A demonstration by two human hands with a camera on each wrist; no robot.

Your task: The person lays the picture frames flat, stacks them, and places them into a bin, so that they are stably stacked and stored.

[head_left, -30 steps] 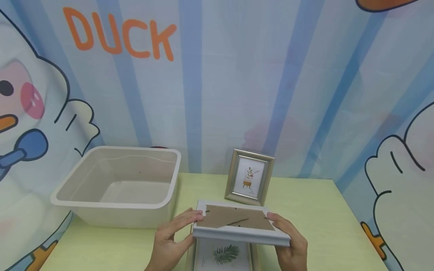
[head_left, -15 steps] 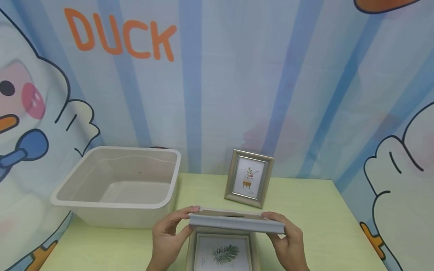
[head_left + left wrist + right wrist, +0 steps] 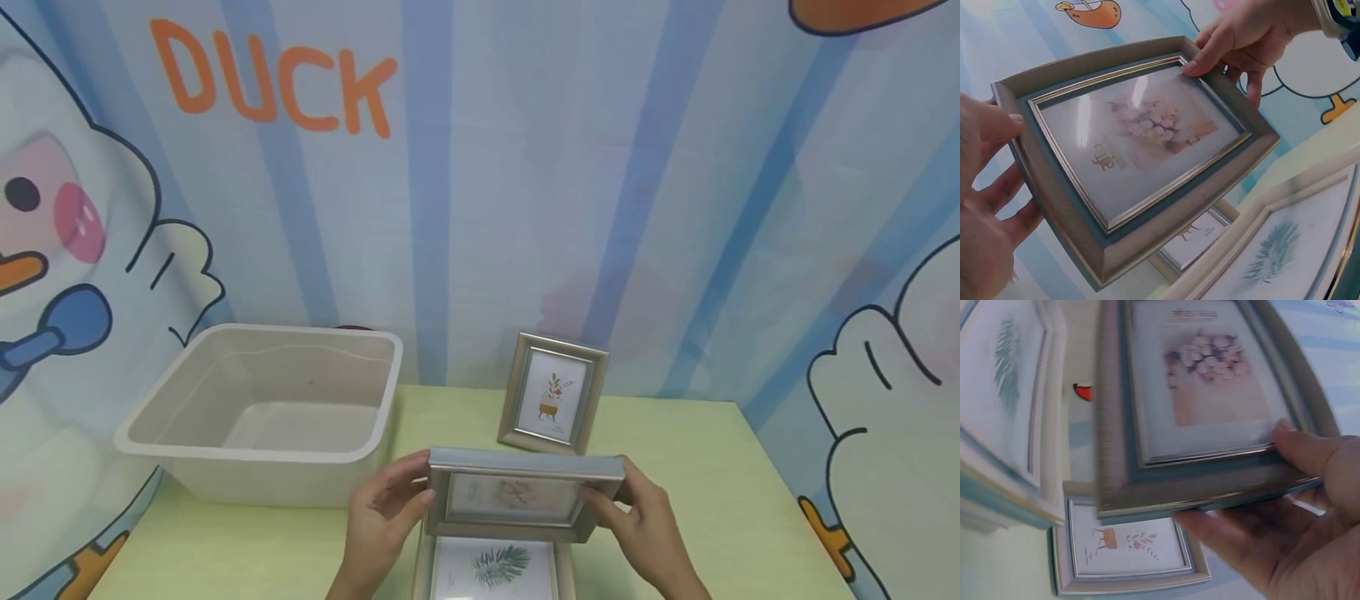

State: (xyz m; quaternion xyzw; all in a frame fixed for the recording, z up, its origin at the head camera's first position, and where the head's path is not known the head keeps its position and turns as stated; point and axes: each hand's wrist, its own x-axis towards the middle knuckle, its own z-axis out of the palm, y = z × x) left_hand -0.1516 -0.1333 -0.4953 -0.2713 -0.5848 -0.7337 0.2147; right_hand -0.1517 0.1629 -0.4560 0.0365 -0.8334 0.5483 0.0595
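Note:
Both hands hold a picture frame (image 3: 517,530) with a pink flower print, raised and tilted with its front toward me. My left hand (image 3: 382,521) grips its left edge, thumb on the front and fingers behind. On the opposite edge, my right hand (image 3: 645,521) pinches it the same way, its thumb (image 3: 1310,447) lying on the front border. Below sits another picture frame (image 3: 495,571) with a green leaf print, lying face up and partly covered in the head view. A smaller picture frame (image 3: 555,396) with a potted plant print stands upright behind.
A large cream plastic tub (image 3: 258,454) stands on the left of the yellow-green table (image 3: 720,483). Behind the table hangs a blue striped backdrop (image 3: 495,192) with cartoon ducks. Something red shows just past the tub's back rim.
The held picture frame has turned over between my hands: its brown backing faced up a second ago, then its edge, and now its printed front shows. The other frames and the tub stay put.

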